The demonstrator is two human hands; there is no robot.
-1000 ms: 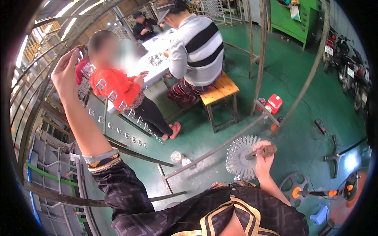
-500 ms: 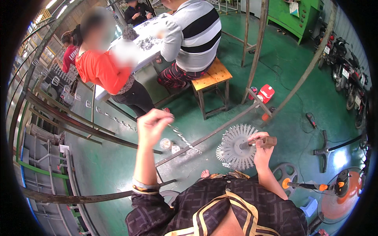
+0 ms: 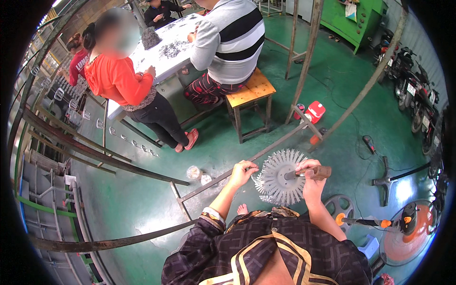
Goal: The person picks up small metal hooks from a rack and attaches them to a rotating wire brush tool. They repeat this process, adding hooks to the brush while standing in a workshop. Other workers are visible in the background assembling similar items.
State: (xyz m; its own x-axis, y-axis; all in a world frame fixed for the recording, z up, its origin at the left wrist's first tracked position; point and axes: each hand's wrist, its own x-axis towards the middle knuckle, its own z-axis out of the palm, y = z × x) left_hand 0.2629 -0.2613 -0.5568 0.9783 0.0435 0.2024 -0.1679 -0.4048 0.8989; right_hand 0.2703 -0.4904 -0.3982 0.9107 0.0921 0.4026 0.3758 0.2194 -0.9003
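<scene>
A row of metal loops (image 3: 59, 93) hangs at the left of the frame; past it, upper left, a co-worker in an orange top (image 3: 111, 80) stands beside a white table (image 3: 176, 65); near the lower middle I see the wearer's left hand (image 3: 243, 172), thumb and fingertips pinched together at the left rim of a spiky grey disc (image 3: 277, 172); whether anything thin sits in that pinch, I can't tell from here.

The disc itself is just right of centre, low in the frame, ringed with pale prongs; it looks stiff and fairly weighty for one arm, smooth on its face, the prongs likely easy to snag or bend; I'd take it by the brown handle (image 3: 324, 172) or the shaft (image 3: 291, 175) and keep off the rim; the right hand (image 3: 311, 183) is wrapped around it there, just right of the disc; farther right, a fan (image 3: 408, 237) stands in the lower corner, and motorbikes (image 3: 418, 95) line the right edge.
</scene>
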